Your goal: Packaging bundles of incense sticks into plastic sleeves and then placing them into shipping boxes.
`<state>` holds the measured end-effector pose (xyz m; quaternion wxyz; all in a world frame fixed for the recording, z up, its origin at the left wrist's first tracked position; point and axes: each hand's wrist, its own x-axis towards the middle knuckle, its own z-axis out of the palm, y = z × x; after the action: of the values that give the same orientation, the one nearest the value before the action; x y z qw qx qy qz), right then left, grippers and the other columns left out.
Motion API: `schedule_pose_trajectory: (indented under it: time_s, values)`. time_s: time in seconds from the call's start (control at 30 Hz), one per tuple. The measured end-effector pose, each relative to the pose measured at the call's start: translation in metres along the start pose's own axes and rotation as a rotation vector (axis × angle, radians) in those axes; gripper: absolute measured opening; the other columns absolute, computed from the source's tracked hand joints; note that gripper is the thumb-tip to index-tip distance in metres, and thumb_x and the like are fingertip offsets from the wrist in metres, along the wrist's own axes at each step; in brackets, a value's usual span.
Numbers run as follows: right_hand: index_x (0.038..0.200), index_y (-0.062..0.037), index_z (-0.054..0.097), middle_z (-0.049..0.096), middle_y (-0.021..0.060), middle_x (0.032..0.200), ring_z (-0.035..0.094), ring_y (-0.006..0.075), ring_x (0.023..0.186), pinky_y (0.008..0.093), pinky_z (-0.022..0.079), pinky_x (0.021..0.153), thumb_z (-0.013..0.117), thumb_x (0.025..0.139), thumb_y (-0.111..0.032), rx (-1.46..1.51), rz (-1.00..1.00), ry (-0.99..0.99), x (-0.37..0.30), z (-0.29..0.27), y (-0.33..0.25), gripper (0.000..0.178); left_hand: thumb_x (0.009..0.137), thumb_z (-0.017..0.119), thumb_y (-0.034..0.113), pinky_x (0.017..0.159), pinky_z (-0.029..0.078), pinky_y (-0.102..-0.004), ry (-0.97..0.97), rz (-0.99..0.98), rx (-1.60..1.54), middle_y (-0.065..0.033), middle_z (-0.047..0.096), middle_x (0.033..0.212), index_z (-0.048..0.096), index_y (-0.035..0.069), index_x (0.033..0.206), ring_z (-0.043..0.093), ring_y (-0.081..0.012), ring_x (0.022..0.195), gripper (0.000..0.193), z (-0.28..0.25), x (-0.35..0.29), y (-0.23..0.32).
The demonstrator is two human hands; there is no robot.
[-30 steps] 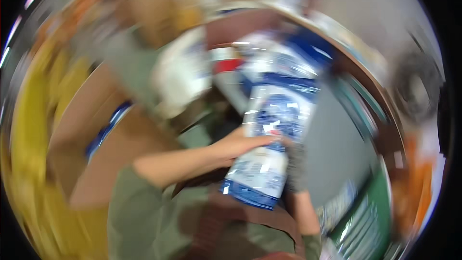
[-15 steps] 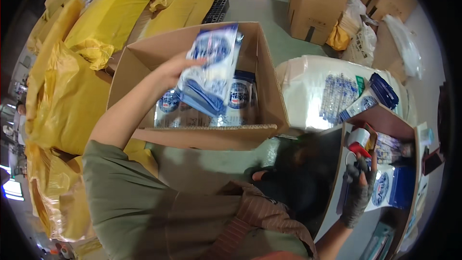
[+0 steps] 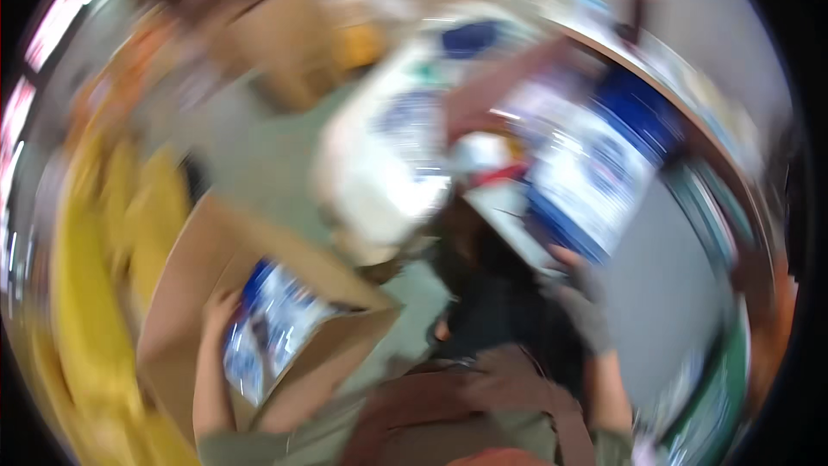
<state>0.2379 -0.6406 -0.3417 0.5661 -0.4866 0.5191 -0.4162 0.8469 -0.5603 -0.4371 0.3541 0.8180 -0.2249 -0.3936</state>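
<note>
My bare left hand [image 3: 222,312] reaches into an open cardboard box [image 3: 185,293] at the lower left. It is at the side of blue-and-white plastic packs [image 3: 280,311] lying inside. Blur hides whether its fingers grip one. My right hand [image 3: 583,298], in a grey glove with bare fingertips, is at the near edge of a grey desk surface [image 3: 668,285]. Its fingertips are close to the blue end of a large blue-and-white pack [image 3: 591,177] on the desk; I cannot make out whether they touch or hold it.
Beyond the pack lie a white-and-red object [image 3: 483,160] and the desk's raised brown edge [image 3: 750,181]. A bulky white plastic-wrapped bale [image 3: 379,164] stands between box and desk. Yellow wrapped bundles [image 3: 90,293] line the left. More cartons [image 3: 280,47] stand farther back.
The view has swung right, bringing the desk toward the middle. My left hand has gone from holding a blue-and-white pack above the box down into it. My right hand is now at the desk's edge.
</note>
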Motion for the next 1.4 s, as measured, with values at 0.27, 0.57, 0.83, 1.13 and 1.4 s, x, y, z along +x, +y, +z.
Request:
schedule_pose_trajectory:
  time_s: [0.27, 0.57, 0.83, 1.13, 1.4]
  values:
    - [0.106, -0.0048, 0.06, 0.064, 0.0142, 0.09, 0.062, 0.0291, 0.087, 0.0357, 0.048, 0.077, 0.056, 0.089, -0.023, -0.534, -0.063, 0.469, -0.158, -0.086, 0.048, 0.025, 0.092, 0.053, 0.01, 0.076, 0.045, -0.0245, -0.392, 1.065, 0.309, -0.0085, 0.06, 0.105, 0.047, 0.003, 0.128, 0.058, -0.016, 0.096, 0.038, 0.156, -0.206, 0.249]
    - [0.136, 0.0027, 0.034, 0.043, 0.0203, 0.13, 0.042, 0.0333, 0.12, 0.0375, 0.032, 0.103, 0.061, 0.083, -0.016, -0.844, -0.091, 1.544, -0.333, -0.187, 0.133, 0.063, 0.09, 0.058, 0.027, 0.109, 0.025, -0.0427, -1.494, 1.566, 0.316, -0.0273, 0.03, 0.14, 0.028, -0.007, 0.136, 0.029, -0.039, 0.132, 0.066, 0.58, -0.432, 0.124]
    - [0.119, -0.0008, 0.048, 0.05, 0.0204, 0.12, 0.048, 0.0379, 0.11, 0.0458, 0.038, 0.097, 0.063, 0.072, -0.037, -0.849, -0.052, 1.176, -0.244, -0.26, 0.134, 0.061, 0.075, 0.066, 0.026, 0.109, 0.024, -0.0458, -1.025, 1.658, 0.401, -0.0299, 0.025, 0.144, 0.024, -0.006, 0.139, 0.027, -0.0433, 0.132, 0.083, 0.717, -0.572, 0.086]
    - [0.121, -0.0055, 0.054, 0.047, 0.0173, 0.132, 0.045, 0.0326, 0.122, 0.0418, 0.036, 0.103, 0.06, 0.085, -0.029, -0.981, -0.311, 0.902, -0.278, -0.257, 0.036, 0.044, 0.078, 0.061, 0.015, 0.113, 0.017, -0.0388, -0.882, 1.452, 0.434, -0.0224, 0.017, 0.15, 0.017, 0.002, 0.146, 0.019, -0.0351, 0.139, 0.082, 0.673, -0.355, 0.173]
    - [0.122, -0.0001, 0.046, 0.051, 0.0233, 0.114, 0.049, 0.04, 0.108, 0.0471, 0.039, 0.096, 0.069, 0.074, -0.031, -1.061, 0.077, 1.254, -0.285, -0.291, 0.038, 0.061, 0.084, 0.059, 0.046, 0.109, 0.021, -0.0534, -0.574, 1.64, 0.921, -0.0069, 0.016, 0.154, 0.028, 0.013, 0.144, 0.017, -0.0462, 0.136, 0.075, 0.662, -0.405, 0.178]
